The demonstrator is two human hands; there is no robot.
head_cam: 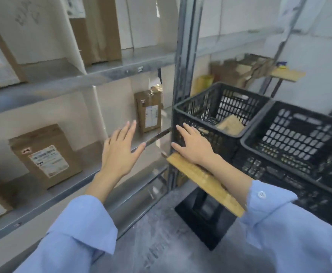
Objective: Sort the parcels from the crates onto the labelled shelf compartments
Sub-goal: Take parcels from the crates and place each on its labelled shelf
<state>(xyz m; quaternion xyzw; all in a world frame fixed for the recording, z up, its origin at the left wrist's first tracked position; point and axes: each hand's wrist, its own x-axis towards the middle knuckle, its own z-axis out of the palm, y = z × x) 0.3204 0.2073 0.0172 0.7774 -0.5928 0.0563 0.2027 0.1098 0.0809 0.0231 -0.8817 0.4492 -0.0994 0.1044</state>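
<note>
My left hand (120,148) hovers open, fingers spread, in front of the middle shelf (66,192) and holds nothing. My right hand (192,144) is open too, fingers straight, in front of the near wall of the left black crate (216,107). A brown parcel (230,124) lies inside that crate. On the shelf a small brown parcel (149,111) stands upright by the metal post (183,79). A larger labelled parcel (46,155) leans further left.
A second black crate (299,134) stands to the right of the first, both on a wooden board (204,180). White dividers (97,111) split the shelf compartments. More boxes fill the upper shelf (94,73). A black stand base (202,215) sits on the grey floor.
</note>
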